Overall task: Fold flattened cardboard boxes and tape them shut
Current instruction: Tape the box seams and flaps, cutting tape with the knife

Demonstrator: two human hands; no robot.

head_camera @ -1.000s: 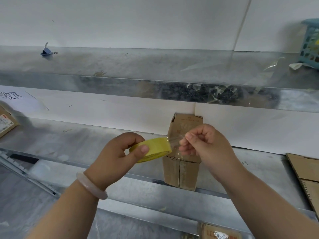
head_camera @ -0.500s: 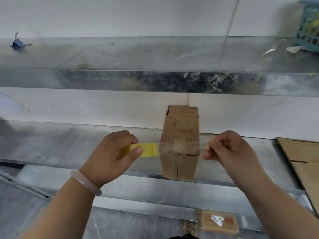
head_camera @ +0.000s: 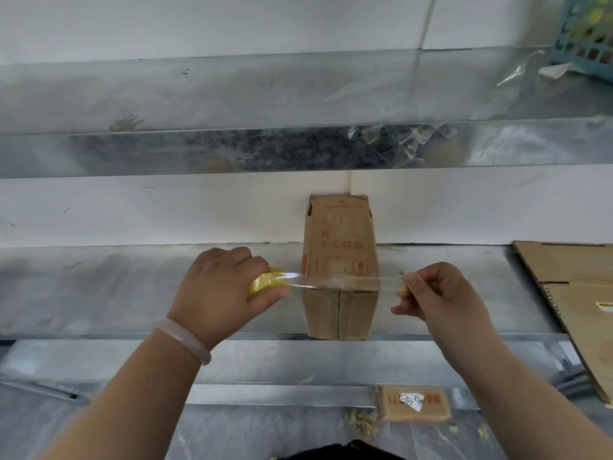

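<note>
A teal lattice basket (head_camera: 587,31) sits far right on the upper metal shelf (head_camera: 232,94) — clear tape scraps (head_camera: 398,137) cling to its front edge. Below, a brown labelled packet (head_camera: 413,404) lies beside crumbs (head_camera: 360,423).

Your left hand (head_camera: 220,287) covers most of the roll (head_camera: 263,284). Can't tell if the strip (head_camera: 351,282) touches the box (head_camera: 340,313). Box's top print is too small to read. Basket (head_camera: 587,31) and flat cardboard (head_camera: 577,293) are cut off at the right edge. Dark thing (head_camera: 345,451) at the bottom edge: cut off, unclear.
</note>
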